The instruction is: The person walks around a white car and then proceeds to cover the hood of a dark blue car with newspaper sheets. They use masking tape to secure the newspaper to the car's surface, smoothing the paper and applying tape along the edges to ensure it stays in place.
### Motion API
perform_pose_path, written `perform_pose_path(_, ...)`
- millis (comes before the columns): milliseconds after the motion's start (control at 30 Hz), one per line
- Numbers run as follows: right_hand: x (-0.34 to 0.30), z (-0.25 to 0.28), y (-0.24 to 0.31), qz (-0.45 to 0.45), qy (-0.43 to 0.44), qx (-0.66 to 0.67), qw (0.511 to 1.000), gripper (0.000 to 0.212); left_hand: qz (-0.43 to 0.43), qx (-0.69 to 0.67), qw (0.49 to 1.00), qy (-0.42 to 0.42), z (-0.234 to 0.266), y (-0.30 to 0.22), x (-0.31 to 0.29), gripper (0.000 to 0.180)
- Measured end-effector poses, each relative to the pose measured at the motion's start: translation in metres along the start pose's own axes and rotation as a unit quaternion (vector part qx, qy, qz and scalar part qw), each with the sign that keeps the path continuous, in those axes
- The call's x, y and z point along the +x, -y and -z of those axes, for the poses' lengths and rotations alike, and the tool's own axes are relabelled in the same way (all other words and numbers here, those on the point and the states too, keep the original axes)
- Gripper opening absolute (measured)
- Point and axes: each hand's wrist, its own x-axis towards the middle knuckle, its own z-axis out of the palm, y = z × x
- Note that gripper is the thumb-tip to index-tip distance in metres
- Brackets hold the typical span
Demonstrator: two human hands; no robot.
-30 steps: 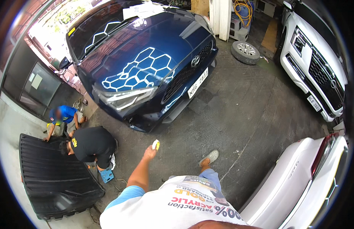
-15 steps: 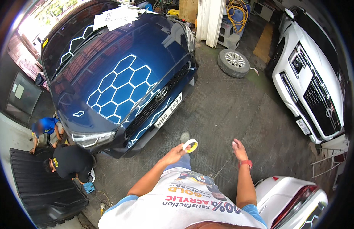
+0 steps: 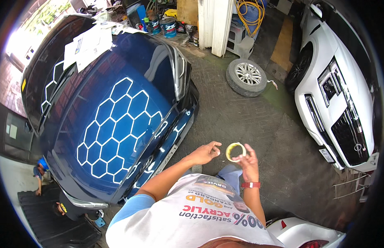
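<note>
A pale roll of masking tape (image 3: 229,151) is gripped at its right side by my right hand (image 3: 249,163), which has a red band at the wrist. Just left of the roll is my left hand (image 3: 205,153). Its thumb and fingers are apart, with nothing between them. Both hands are in front of my body, over the dark floor. Ahead on the left stands a dark blue car (image 3: 130,53), its hood covered with glossy hexagon outlines (image 3: 117,132).
Paper sheets (image 3: 89,47) lie by the blue car's windshield. A loose wheel (image 3: 246,77) lies on the floor ahead, near a white pillar (image 3: 215,29). A white vehicle (image 3: 312,87) stands at right, another white car (image 3: 301,227) behind. Two people (image 3: 74,208) crouch at lower left by a black ribbed panel (image 3: 51,223).
The tape roll has passed from my left hand to my right hand. My view has shifted, with the blue car now lower and farther left.
</note>
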Motion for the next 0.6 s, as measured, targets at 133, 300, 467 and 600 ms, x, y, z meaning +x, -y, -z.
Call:
perform_pose_path(133, 0.071, 0.054, 0.035, 0.02, -0.12, 0.137, 0.983, 0.06, 0.001, 0.124, 0.992, -0.012, 0.038, -0.001, 0.081, 0.051)
perform_pose_path(300, 0.205, 0.108, 0.091, -0.02, -0.113, 0.063, 0.991, 0.047, 0.058, 0.135, 0.988, -0.044, 0.077, 0.003, 0.192, 0.052)
perform_pose_path(467, 0.379, 0.101, 0.177, -0.053, 0.02, -0.05, 0.997, 0.044, 0.043, 0.186, 0.975, -0.114, 0.107, -0.055, 0.273, 0.057)
perform_pose_path(600, 0.515, 0.066, 0.249, -0.07, 0.103, -0.143, 0.982, 0.043, 0.046, 0.071, 0.972, -0.218, 0.136, -0.129, 0.293, 0.062)
